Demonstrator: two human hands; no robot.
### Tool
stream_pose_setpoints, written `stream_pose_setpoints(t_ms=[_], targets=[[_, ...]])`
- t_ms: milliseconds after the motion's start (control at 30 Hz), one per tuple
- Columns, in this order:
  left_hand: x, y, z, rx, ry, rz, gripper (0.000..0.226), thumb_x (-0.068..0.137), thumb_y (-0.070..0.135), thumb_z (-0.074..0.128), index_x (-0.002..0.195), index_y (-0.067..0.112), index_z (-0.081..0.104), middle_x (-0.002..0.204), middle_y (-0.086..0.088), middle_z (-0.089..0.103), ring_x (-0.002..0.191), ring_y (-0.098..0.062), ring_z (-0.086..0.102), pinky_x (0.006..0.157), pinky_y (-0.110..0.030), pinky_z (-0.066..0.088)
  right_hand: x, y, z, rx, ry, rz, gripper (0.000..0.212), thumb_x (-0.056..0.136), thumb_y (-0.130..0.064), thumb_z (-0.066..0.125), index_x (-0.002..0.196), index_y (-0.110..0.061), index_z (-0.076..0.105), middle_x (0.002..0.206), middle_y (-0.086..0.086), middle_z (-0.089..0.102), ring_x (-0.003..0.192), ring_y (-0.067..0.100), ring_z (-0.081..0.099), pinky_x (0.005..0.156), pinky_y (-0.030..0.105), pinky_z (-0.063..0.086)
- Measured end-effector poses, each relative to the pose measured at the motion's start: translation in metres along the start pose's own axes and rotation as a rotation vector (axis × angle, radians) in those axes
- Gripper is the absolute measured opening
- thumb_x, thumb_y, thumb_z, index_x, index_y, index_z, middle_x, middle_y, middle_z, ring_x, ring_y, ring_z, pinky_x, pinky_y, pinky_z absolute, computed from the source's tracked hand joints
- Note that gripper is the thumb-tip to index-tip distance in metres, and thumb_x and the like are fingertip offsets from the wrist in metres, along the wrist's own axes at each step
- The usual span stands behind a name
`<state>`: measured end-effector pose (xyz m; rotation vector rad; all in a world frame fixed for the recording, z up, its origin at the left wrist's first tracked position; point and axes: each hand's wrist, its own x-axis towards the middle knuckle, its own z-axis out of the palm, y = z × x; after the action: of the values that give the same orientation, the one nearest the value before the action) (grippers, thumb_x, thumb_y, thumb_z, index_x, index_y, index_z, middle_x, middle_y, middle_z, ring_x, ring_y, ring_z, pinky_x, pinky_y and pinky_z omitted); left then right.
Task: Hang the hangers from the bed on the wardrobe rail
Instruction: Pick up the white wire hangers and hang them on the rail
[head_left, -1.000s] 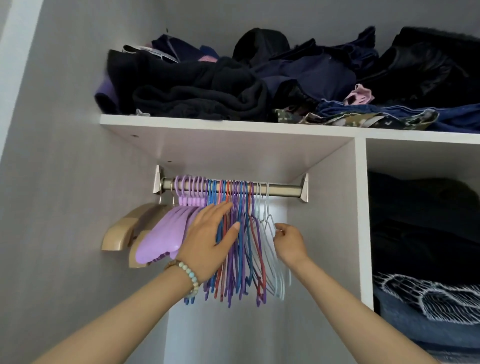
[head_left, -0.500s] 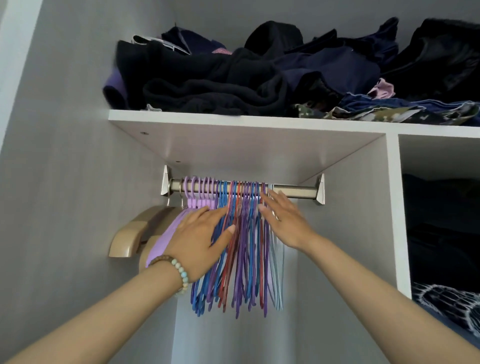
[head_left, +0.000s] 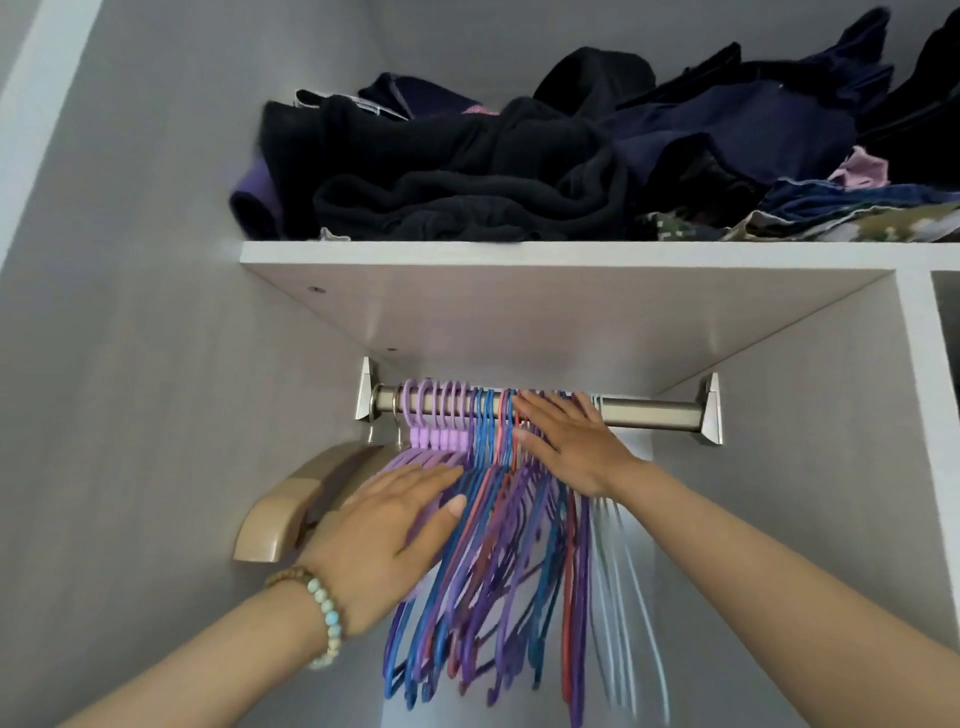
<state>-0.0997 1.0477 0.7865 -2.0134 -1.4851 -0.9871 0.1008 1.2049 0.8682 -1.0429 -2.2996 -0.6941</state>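
The thin blue, purple and red hangers (head_left: 498, 545) hang bunched on the brushed-metal wardrobe rail (head_left: 649, 413), crowded along its left half. The right hand (head_left: 566, 447) lies flat against their necks just under the rail, fingers straight and spread, fingertips reaching the rail, grasping nothing. The left hand (head_left: 384, 530), lower beneath the rail's left end, presses flat on the bunch's left side over the lilac plastic hangers (head_left: 436, 415), fingers straight, also grasping nothing.

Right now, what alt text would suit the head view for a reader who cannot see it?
Both hands lie flat on a bunch of coloured hangers hung on a wardrobe rail, the left hand low, the right hand by the hooks. Dark clothes are piled on the shelf above.
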Motion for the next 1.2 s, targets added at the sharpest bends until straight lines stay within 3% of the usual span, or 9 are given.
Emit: stream_pose_setpoints(t_ms=[200, 433, 567, 633, 700, 833, 933, 1067, 1200], targets=[[0.003, 0.001, -0.005, -0.098, 0.046, -0.06, 0.07, 0.083, 0.065, 0.005, 0.142, 0.034, 0.027, 0.147, 0.014, 0.034, 0.134, 0.0, 0.029, 0.112, -0.016, 0.016, 0.041, -0.05, -0.002, 0.022, -0.024, -0.196, 0.052, 0.101, -0.046, 0.015, 0.149, -0.035, -0.002, 0.157, -0.016, -0.009, 0.144, 0.006, -0.015, 0.114, 0.03, -0.015], [-0.011, -0.001, -0.005, -0.203, -0.061, -0.162, 0.064, 0.089, 0.054, 0.011, 0.147, 0.028, 0.016, 0.155, 0.012, 0.016, 0.14, 0.002, 0.012, 0.116, -0.017, 0.005, 0.063, -0.042, 0.014, -0.055, -0.067, -0.215, 0.05, 0.101, -0.043, 0.011, 0.148, -0.036, -0.006, 0.157, -0.016, -0.011, 0.144, 0.008, -0.016, 0.111, 0.026, -0.015], [-0.007, -0.007, -0.024, -0.068, 0.128, -0.182, 0.054, 0.097, 0.047, 0.014, 0.145, 0.025, 0.024, 0.151, 0.009, 0.027, 0.139, -0.005, 0.022, 0.1, -0.003, 0.0, 0.068, -0.061, 0.003, -0.032, -0.049, -0.22, 0.05, 0.101, -0.043, 0.015, 0.149, -0.036, 0.002, 0.158, -0.013, -0.005, 0.145, 0.007, -0.01, 0.112, 0.027, -0.014], [-0.001, -0.014, -0.031, 0.0, 0.219, -0.205, 0.058, 0.095, 0.049, 0.012, 0.145, 0.022, 0.023, 0.152, 0.004, 0.028, 0.14, -0.01, 0.022, 0.106, -0.01, 0.003, 0.076, -0.087, 0.002, -0.032, -0.021, -0.304, 0.049, 0.101, -0.041, 0.016, 0.149, -0.037, 0.007, 0.158, -0.015, -0.005, 0.145, 0.007, -0.011, 0.115, 0.031, -0.014], [0.002, -0.022, -0.031, 0.06, 0.173, -0.28, 0.055, 0.097, 0.044, 0.015, 0.147, 0.019, 0.018, 0.154, 0.001, 0.021, 0.143, -0.014, 0.016, 0.115, -0.022, 0.005, 0.088, -0.106, 0.004, -0.024, -0.055, -0.321, 0.049, 0.101, -0.041, 0.016, 0.149, -0.036, 0.01, 0.158, -0.016, -0.003, 0.145, 0.009, -0.011, 0.118, 0.036, -0.011], [0.002, -0.028, -0.023, 0.119, 0.037, -0.348, 0.057, 0.097, 0.044, 0.012, 0.147, 0.019, 0.019, 0.155, 0.0, 0.02, 0.143, -0.014, 0.015, 0.118, -0.033, 0.009, 0.107, -0.103, 0.009, -0.09, -0.19, -0.232, 0.05, 0.101, -0.044, 0.009, 0.149, -0.034, 0.014, 0.158, -0.013, -0.004, 0.145, 0.009, -0.012, 0.118, 0.036, -0.009], [0.001, -0.024, -0.023, 0.042, 0.028, -0.28, 0.055, 0.096, 0.046, 0.014, 0.146, 0.024, 0.023, 0.153, 0.004, 0.026, 0.142, -0.012, 0.02, 0.118, -0.029, 0.01, 0.098, -0.105, 0.003, 0.005, -0.186, -0.212, 0.05, 0.101, -0.045, 0.011, 0.15, -0.033, 0.013, 0.159, -0.011, 0.0, 0.146, 0.01, -0.007, 0.118, 0.036, -0.008], [-0.004, -0.003, -0.025, -0.011, -0.018, -0.032, 0.054, 0.094, 0.052, 0.018, 0.145, 0.035, 0.021, 0.152, 0.014, 0.023, 0.14, -0.004, 0.017, 0.114, -0.018, 0.005, 0.042, -0.095, -0.012, 0.367, 0.123, -0.115, 0.05, 0.099, -0.046, 0.026, 0.148, -0.037, 0.018, 0.159, -0.008, 0.005, 0.147, 0.012, -0.001, 0.117, 0.037, -0.005], [-0.004, 0.007, -0.015, -0.022, -0.135, 0.033, 0.064, 0.085, 0.068, 0.015, 0.142, 0.04, 0.025, 0.153, 0.016, 0.019, 0.141, -0.002, 0.014, 0.118, -0.029, 0.013, -0.036, -0.071, -0.022, 0.546, 0.272, 0.295, 0.078, 0.081, -0.064, 0.051, 0.147, -0.037, 0.019, 0.159, -0.007, 0.001, 0.147, 0.016, -0.004, 0.119, 0.043, 0.001]])
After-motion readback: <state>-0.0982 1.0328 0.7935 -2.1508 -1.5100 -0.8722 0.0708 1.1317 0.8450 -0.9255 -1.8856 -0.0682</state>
